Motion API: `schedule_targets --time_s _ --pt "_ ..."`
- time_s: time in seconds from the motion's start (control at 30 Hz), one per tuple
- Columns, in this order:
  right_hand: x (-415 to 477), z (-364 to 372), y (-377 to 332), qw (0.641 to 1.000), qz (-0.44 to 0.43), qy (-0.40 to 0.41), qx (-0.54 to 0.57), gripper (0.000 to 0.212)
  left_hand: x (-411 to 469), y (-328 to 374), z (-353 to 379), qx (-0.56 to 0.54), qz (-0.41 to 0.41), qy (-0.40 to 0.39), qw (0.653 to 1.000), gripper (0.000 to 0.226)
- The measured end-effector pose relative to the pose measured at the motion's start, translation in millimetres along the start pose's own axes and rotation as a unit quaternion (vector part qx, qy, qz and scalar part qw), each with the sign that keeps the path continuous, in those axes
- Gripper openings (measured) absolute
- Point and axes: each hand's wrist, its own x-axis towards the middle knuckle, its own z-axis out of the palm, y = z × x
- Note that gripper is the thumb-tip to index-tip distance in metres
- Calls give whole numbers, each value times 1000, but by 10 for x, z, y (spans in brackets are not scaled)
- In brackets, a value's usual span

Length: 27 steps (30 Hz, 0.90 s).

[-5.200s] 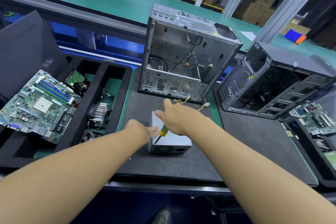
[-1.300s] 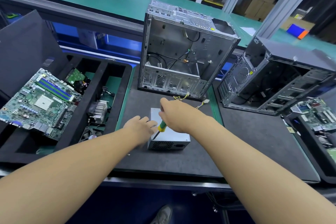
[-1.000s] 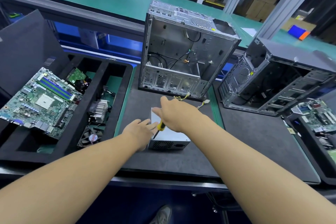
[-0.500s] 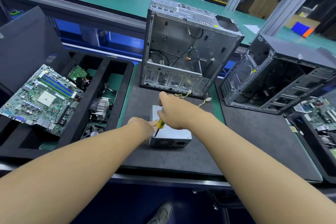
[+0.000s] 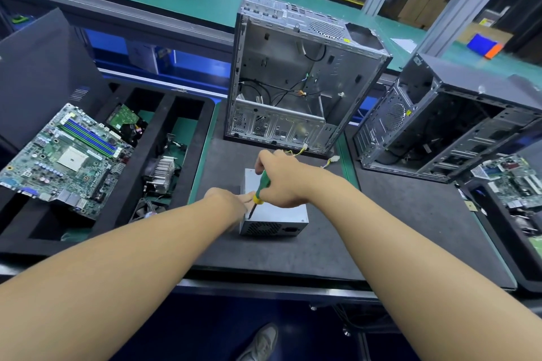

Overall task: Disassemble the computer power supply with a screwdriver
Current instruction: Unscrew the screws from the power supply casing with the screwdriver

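On counter (image 5: 264, 255) centre, PSU (image 5: 278, 214) sits flat, cover on; looks early. R hand (image 5: 283, 182) wraps screwdriver (image 5: 262, 184), tip at near-left top corner. L hand (image 5: 224, 202) braces PSU's left edge, one finger straight on top, rest hidden. No loose screws seen; cover + internals left.

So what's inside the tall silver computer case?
Mostly bare metal walls in the silver case, with loose black cables and a few coloured wires. A metal drive cage sits along the bottom; whatever is behind its plate is covered.
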Motion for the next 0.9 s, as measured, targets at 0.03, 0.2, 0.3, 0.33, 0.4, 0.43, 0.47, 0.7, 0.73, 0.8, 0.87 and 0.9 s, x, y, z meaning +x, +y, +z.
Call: schedule_targets --time_s 0.03,0.2,0.3,0.33,0.4,0.43,0.47,0.7,0.73,0.8,0.87,0.9 --pt "-4 13 -20 1000 16 13 -13 34 10 -2 7 8 -1 -2 1000 91" --pt "21 92 -54 988 13 116 -101 28 -39 13 7 -23 -17 16 999 88" --pt "6 1 -41 1000 -10 16 -7 22 -50 17 14 -31 -17 20 999 91" --pt "-1 -18 -35 1000 -3 -4 1 27 -54 17 11 -32 -16 22 999 92" --pt "-11 2 -49 999 27 18 -37 31 -60 11 16 -28 -14 25 999 94" --pt "-19 28 -61 995 44 48 -72 33 -60 10 22 -26 -13 25 999 95" --pt "-15 55 -67 990 54 79 -101 33 -62 9 25 -25 -13 24 999 95" --pt "-6 -10 -52 999 33 9 -24 27 -34 25 37 -38 -24 28 999 98" --pt "-13 -13 -46 999 38 3 -29 30 -25 23 41 -39 -25 30 998 98" --pt "-45 2 -61 996 63 17 -55 23 -12 10 58 -47 -20 36 998 100" --pt "-58 30 -83 989 70 49 -122 17 -13 -7 74 -56 -9 34 998 99" --pt "-57 45 -89 986 59 62 -144 16 -13 -14 80 -61 -4 32 998 98"
